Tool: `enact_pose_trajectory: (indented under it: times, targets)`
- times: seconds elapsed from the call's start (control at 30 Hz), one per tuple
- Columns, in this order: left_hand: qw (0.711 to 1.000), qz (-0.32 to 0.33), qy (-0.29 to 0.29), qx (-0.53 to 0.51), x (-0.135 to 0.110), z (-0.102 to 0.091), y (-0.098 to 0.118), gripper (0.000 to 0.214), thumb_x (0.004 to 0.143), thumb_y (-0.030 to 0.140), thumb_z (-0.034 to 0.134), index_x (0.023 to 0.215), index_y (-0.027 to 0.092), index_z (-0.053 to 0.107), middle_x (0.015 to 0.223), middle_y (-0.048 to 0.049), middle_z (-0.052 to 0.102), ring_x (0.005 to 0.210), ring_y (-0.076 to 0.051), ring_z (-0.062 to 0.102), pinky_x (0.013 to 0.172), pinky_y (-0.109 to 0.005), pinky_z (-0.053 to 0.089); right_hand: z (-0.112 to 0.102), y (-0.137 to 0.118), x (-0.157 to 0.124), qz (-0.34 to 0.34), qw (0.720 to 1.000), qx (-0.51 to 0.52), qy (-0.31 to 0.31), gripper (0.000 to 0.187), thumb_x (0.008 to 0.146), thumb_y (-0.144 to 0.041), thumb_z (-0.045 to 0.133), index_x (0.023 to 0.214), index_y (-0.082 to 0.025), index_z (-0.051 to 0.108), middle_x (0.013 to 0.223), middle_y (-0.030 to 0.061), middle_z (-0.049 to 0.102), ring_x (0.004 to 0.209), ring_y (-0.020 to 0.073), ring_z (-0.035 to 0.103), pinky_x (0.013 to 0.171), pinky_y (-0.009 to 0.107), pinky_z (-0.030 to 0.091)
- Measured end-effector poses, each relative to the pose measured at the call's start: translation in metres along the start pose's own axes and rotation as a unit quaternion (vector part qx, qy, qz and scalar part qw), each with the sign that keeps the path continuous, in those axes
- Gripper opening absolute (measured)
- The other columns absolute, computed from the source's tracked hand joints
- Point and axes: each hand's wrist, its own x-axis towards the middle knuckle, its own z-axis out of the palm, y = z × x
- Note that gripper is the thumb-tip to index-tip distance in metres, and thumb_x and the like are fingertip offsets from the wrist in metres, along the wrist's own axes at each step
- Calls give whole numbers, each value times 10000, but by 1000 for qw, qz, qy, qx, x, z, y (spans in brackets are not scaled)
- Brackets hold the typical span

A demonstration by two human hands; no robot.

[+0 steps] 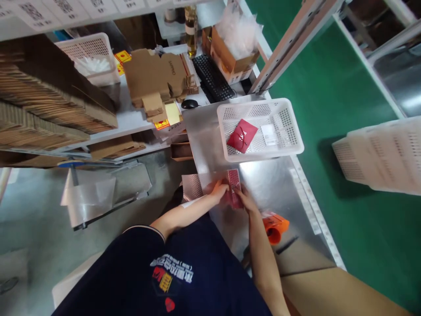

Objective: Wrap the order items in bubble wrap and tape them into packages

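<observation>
A narrow red box (pixel 234 182), apparently under a shiny clear wrap, lies on the metal table in front of me. My left hand (pixel 219 191) is at its left edge with fingers curled; the pinch is blurred, and what it holds there is unclear. My right hand (pixel 246 200) grips the box from its right side, thumb over the top. A sheet of bubble wrap (pixel 192 186) hangs by the table's left edge, near my left forearm. Beyond the box, a white plastic basket (pixel 261 156) contains a red pouch (pixel 242 135) and a white card (pixel 269 134).
An orange tape dispenser (pixel 275 228) stands right of my right forearm, near an open carton (pixel 342 289). A keyboard (pixel 213 78), mouse (pixel 190 104) and flattened cardboard boxes (pixel 154 74) lie farther back. Stacked cardboard (pixel 49 96) fills the left shelf. A metal post (pixel 292 44) rises at the right.
</observation>
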Motion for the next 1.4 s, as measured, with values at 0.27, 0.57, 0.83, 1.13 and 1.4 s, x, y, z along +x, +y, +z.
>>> enact_pose_trajectory:
  times: [0.27,0.57,0.83,1.13,1.4]
  targets:
    - [873,212,-136,418,-25,-70,5,471,814,127,672,1283,125,716,1590,-163,530,1577,-349,311,1317,-548,174,18,5,3,19,997,-68,43,969,702,-589,774,1533,-195,469,1344,154,694,1204,341,670,1020,510,556]
    - [695,301,-162,632,-12,-97,-9,743,928,317,669,1605,130,430,1684,-186,378,1612,-311,266,1339,-491,112,48,-4,-11,3,894,-412,179,980,827,-623,708,1605,-121,386,1291,274,624,1177,434,615,955,551,505]
    - [670,320,-179,646,2,-91,-8,745,951,329,638,1637,177,391,1706,-146,339,1614,-312,258,1347,-503,61,18,-18,-10,38,832,-518,195,938,863,-590,691,1628,-152,370,1278,262,604,1111,414,609,899,532,497]
    - [650,322,-174,666,1,-90,-6,733,967,353,616,1636,160,387,1713,-145,325,1620,-307,240,1344,-522,68,41,-4,-10,21,823,-514,240,943,846,-497,698,1651,-183,320,1353,262,523,1156,411,529,919,570,474]
    - [654,321,-180,661,1,-89,-3,741,952,327,620,1638,167,389,1712,-143,335,1619,-315,244,1347,-514,60,36,-4,-9,35,826,-519,219,973,832,-488,728,1661,-213,298,1377,246,508,1172,409,518,923,557,475]
